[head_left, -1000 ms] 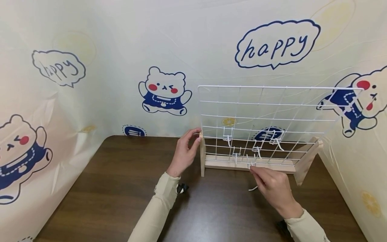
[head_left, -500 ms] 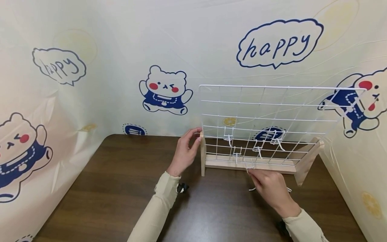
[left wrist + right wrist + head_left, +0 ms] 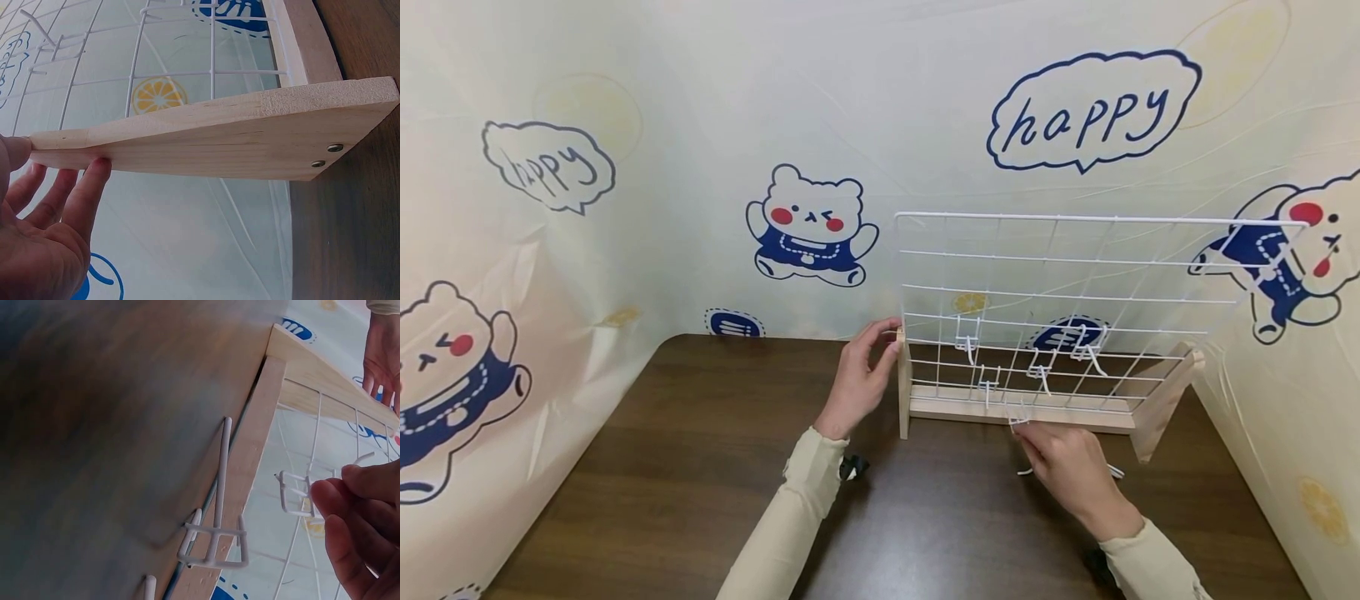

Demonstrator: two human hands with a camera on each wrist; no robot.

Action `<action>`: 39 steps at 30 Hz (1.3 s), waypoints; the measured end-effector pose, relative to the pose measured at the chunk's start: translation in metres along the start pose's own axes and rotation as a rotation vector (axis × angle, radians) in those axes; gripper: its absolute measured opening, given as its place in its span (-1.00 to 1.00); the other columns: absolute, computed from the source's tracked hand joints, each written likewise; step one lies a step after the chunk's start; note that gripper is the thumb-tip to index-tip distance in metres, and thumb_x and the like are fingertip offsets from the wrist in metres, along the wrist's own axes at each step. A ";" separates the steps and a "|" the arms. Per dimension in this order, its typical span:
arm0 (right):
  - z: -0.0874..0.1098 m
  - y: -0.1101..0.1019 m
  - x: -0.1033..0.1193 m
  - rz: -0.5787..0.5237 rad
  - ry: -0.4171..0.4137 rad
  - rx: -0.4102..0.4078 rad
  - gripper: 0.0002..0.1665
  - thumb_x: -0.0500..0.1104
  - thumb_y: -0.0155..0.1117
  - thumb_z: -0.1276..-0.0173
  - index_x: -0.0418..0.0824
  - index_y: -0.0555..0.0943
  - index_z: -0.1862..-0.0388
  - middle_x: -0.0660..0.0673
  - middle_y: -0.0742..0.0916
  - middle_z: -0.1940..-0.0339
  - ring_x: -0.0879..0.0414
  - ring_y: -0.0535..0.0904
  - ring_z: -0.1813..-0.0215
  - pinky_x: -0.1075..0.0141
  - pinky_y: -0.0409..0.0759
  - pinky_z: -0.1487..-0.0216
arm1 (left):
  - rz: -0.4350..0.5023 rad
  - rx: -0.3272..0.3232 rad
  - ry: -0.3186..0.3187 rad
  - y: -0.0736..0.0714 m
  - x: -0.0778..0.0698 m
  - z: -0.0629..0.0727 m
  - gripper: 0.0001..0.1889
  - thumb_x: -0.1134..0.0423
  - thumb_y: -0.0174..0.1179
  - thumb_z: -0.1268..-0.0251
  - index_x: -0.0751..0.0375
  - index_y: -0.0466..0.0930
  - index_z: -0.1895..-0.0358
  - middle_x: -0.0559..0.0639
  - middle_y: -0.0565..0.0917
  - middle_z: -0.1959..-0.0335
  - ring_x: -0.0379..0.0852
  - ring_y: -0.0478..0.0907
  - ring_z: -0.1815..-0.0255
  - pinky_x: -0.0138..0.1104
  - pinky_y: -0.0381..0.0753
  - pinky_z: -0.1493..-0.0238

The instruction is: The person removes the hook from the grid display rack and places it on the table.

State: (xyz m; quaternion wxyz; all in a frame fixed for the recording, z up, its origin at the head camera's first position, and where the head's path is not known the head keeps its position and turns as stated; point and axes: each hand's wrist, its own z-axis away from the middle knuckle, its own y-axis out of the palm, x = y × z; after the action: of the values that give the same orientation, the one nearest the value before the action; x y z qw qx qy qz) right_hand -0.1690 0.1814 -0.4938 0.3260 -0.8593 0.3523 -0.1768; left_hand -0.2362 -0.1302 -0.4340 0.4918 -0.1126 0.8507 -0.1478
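Observation:
A white wire grid rack with wooden side panels stands on the dark table. My left hand holds the top of its left side panel, thumb on the edge and fingertips against the outer face. Low in front of the grid, my right hand pinches a small white wire hook between thumb and fingers. The hook's looped end points toward the grid and overlaps the rack's bottom board in the head view. My right fingers partly hide the hook's stem.
Several white hooks, among them an upper left one, hang on the grid. Loose hooks lie on the table by my right hand, one of them close to the bottom board. A patterned cloth rises behind the table.
My right hand has shifted slightly left and down with the hook, whose looped end has tilted. A loose hook's end now shows right of that hand. My left hand keeps its place.

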 end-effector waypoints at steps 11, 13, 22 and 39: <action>0.001 0.001 0.000 0.069 0.033 0.115 -0.81 -0.32 0.62 -0.01 -0.11 0.78 0.42 0.04 0.76 0.64 0.06 0.65 0.63 0.16 0.51 0.64 | -0.004 0.000 0.002 0.000 0.001 -0.001 -0.67 0.31 0.14 -0.59 0.29 0.56 -0.30 0.25 0.69 -0.20 0.11 0.68 -0.21 0.02 0.70 -0.27; 0.001 0.001 0.000 0.079 0.044 0.142 -0.82 -0.31 0.62 -0.02 -0.09 0.78 0.42 0.04 0.76 0.63 0.06 0.66 0.62 0.16 0.51 0.63 | -0.006 0.001 0.000 0.000 0.000 0.000 -0.67 0.31 0.14 -0.60 0.30 0.56 -0.30 0.25 0.69 -0.20 0.12 0.68 -0.21 -0.02 0.71 -0.27; -0.004 0.000 0.004 0.104 0.097 0.256 -0.80 -0.28 0.63 -0.09 -0.05 0.74 0.47 0.09 0.69 0.67 0.07 0.62 0.60 0.17 0.50 0.61 | -0.016 0.006 0.002 0.000 0.000 0.000 -0.66 0.30 0.13 -0.60 0.33 0.55 -0.31 0.23 0.68 -0.21 0.11 0.68 -0.22 -0.07 0.71 -0.28; -0.008 0.005 0.007 0.122 0.134 0.379 -0.66 -0.26 0.59 -0.15 0.01 0.60 0.63 0.07 0.63 0.73 0.02 0.58 0.63 0.15 0.41 0.66 | -0.003 -0.005 0.004 0.000 -0.001 0.000 -0.67 0.27 0.15 -0.59 0.28 0.57 -0.30 0.28 0.69 -0.20 0.13 0.68 -0.20 -0.02 0.72 -0.26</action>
State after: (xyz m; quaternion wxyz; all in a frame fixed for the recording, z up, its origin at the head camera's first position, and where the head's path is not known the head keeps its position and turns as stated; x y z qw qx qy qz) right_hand -0.1708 0.1700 -0.4912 0.4675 -0.7461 0.3850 -0.2767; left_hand -0.2356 -0.1297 -0.4335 0.4895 -0.1149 0.8519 -0.1466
